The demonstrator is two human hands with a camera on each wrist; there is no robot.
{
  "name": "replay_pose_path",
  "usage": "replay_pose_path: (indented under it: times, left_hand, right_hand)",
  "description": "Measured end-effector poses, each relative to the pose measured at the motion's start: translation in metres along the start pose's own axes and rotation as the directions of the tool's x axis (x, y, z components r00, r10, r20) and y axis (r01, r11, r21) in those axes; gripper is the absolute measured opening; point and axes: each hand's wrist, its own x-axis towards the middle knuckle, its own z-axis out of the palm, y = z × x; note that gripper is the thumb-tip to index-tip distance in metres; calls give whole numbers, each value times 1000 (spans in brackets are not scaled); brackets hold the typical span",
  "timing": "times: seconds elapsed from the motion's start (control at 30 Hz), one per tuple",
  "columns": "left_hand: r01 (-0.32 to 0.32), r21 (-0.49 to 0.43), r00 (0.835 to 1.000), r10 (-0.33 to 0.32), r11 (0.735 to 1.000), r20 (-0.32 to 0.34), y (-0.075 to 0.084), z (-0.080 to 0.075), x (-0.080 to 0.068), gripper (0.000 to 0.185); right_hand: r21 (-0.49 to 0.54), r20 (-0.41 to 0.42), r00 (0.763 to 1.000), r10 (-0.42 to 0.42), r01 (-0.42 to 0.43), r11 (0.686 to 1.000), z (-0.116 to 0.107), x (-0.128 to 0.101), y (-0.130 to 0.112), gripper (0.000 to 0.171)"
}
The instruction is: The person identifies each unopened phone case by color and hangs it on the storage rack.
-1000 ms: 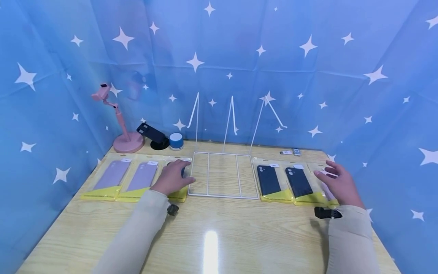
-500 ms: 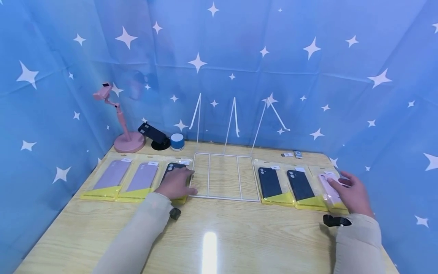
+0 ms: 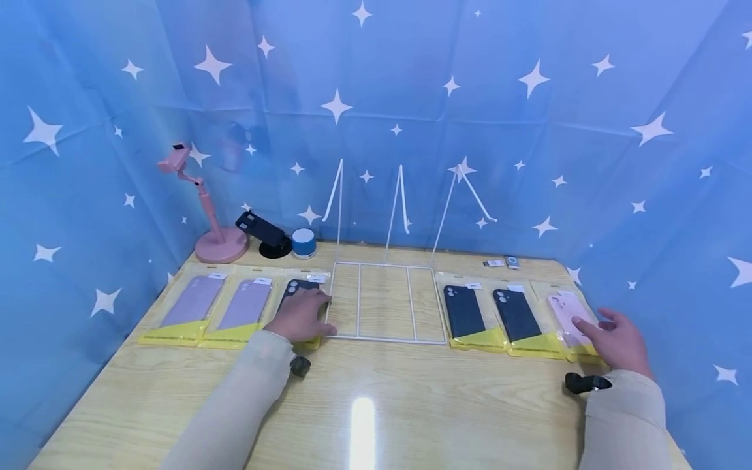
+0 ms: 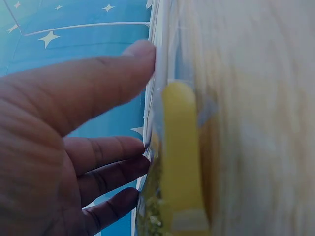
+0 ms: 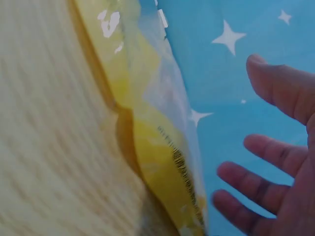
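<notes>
The black phone case packet [image 3: 301, 295] lies third from the left in a row on the wooden table [image 3: 411, 405], just beside the left edge of the white wire rack [image 3: 384, 301], and the left hand [image 3: 301, 314] rests flat on it with fingers straight and loosely spread — the wrist view shows the fingertips [image 4: 140, 51] touching the packet's clear edge above its yellow card. Further left in the same row are two lilac case packets [image 3: 194, 301] [image 3: 245, 305], and behind them, against the blue starred backdrop [image 3: 411, 98], stand a pink phone holder [image 3: 205, 215], a black phone stand [image 3: 264, 232] and a small blue-and-white speaker [image 3: 303, 242]. Right of the rack lie two dark case packets [image 3: 464, 313] [image 3: 517, 316], then a pink case packet [image 3: 566, 316] at the row's end. The right hand [image 3: 617, 339] is over the near end of that pink packet, fingers spread and relaxed — whether they touch it cannot be told; in the wrist view the fingers [image 5: 266, 182] are apart from the packet's yellow edge. Small items [image 3: 501, 262] sit by the table's far right edge, too small to make out.
</notes>
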Motion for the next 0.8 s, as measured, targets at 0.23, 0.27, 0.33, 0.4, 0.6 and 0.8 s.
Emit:
replay_pose_path:
  times: [0.23, 0.27, 0.33, 0.4, 0.6, 0.8]
  left_hand:
    - [-4, -1, 1000, 4, 1000, 13, 0, -3, -2, 80]
    - [-5, -4, 1000, 5, 1000, 13, -1, -4, -2, 80]
    - [-7, -8, 1000, 7, 1000, 14, -1, -4, -2, 80]
    - [-9, -9, 1000, 9, 1000, 14, -1, -4, -2, 80]
    - [-12, -10, 1000, 12, 1000, 16, -1, -4, -2, 79]
    - [-4, -8, 1000, 4, 1000, 19, -1, -4, -1, 81]
  right_hand:
    - [-48, 6, 999, 47, -47, 998, -3, 4, 4, 109]
    - [-56, 22, 998, 60, -58, 997, -3, 5, 5, 110]
    - [-73, 50, 996, 78, -74, 995, -2, 6, 6, 113]
    - [-87, 70, 993, 94, -87, 992, 0, 7, 7, 114]
    - [-121, 89, 990, 110, -99, 988, 5, 12, 8, 118]
    - [-141, 89, 988, 128, -114, 983, 8, 13, 8, 118]
